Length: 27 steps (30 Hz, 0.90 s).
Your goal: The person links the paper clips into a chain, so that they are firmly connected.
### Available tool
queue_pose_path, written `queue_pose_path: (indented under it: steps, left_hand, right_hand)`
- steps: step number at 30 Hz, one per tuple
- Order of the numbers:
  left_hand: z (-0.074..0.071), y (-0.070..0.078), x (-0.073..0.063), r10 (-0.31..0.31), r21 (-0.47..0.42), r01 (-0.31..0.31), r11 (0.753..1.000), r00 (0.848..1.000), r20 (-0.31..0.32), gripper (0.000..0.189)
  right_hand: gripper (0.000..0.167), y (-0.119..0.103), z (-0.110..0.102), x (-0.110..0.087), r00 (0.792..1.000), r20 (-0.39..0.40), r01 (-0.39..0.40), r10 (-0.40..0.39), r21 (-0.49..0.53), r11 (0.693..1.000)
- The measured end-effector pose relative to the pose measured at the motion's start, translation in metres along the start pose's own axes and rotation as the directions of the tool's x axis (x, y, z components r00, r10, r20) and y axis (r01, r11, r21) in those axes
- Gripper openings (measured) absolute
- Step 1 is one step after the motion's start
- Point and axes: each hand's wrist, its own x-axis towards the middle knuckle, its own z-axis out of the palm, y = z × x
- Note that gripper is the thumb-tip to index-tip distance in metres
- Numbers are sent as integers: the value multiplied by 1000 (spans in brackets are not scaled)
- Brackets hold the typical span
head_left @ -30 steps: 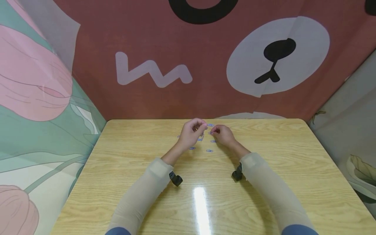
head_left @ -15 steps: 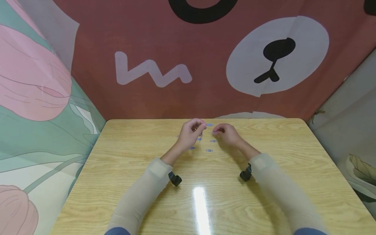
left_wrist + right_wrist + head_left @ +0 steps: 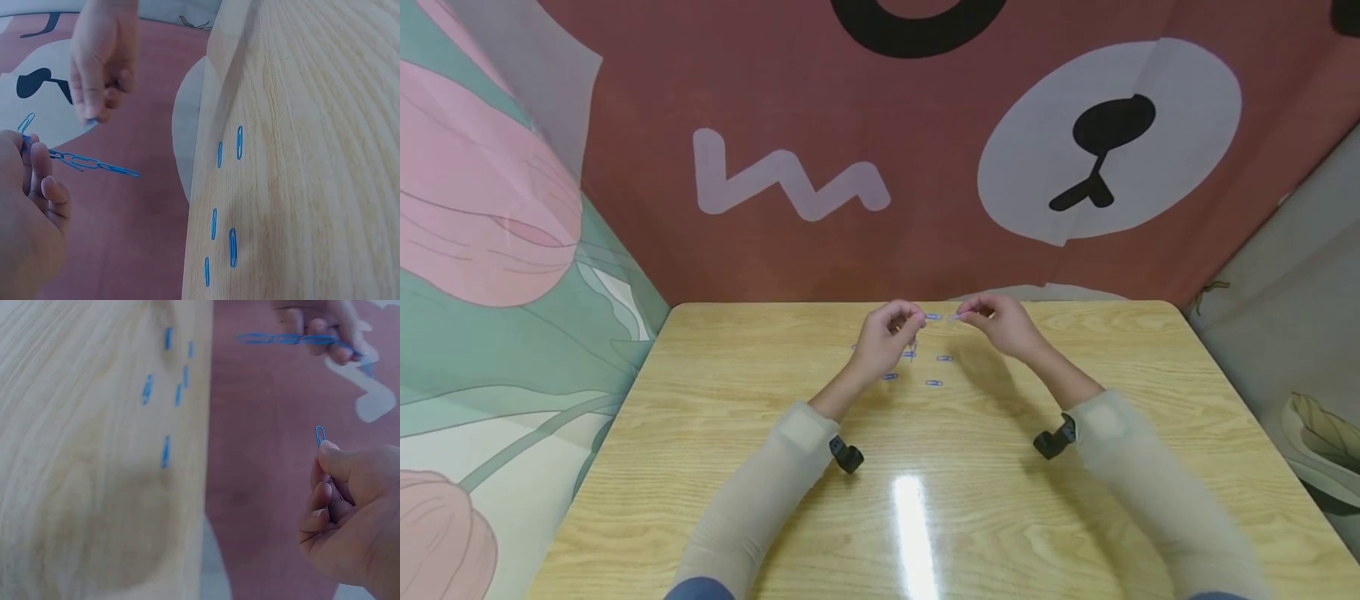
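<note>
Above the far part of the table, my left hand (image 3: 882,340) pinches a short chain of linked blue paper clips (image 3: 120,169) between thumb and fingers. In the left wrist view the chain trails away from the fingertips, and one clip sticks up on the other side. My right hand (image 3: 1006,325) holds a single blue paper clip (image 3: 320,434) between thumb and forefinger, its looped end pointing out past the fingertips. A small gap separates this clip from the chain. Several loose blue paper clips (image 3: 239,142) lie on the table below the hands.
The wooden table (image 3: 820,517) ends at a red cloth backdrop (image 3: 790,258) just behind the hands. One loose paper clip (image 3: 934,383) lies closest to the front. A printed cloth (image 3: 512,350) hangs along the left side.
My right hand has lifted and moved to the right, away from the left hand, with the paper clip in its fingertips. The left hand and its chain have stayed nearly still.
</note>
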Motion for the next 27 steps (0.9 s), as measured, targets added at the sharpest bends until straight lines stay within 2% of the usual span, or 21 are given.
queue_pose_path:
  steps: [6,14,22,27]
  left_hand:
    - [0,0,1,-8,7,8,1000,1000,-14,12]
    - [1,0,1,2,18,-2,1000,1000,-13,12]
    - [0,0,0,21,38,-21,999,1000,-1,13]
    - [1,0,0,38,42,-38,998,999,0,12]
  right_hand:
    - [12,-14,-10,-4,1000,-15,11,-10,27,1000]
    - [11,-33,-9,-7,999,-22,44,-42,73,996]
    - [13,-45,-5,-8,1000,1,15,-16,140,990]
    - [14,-49,-3,-9,1000,15,-4,3,125,992]
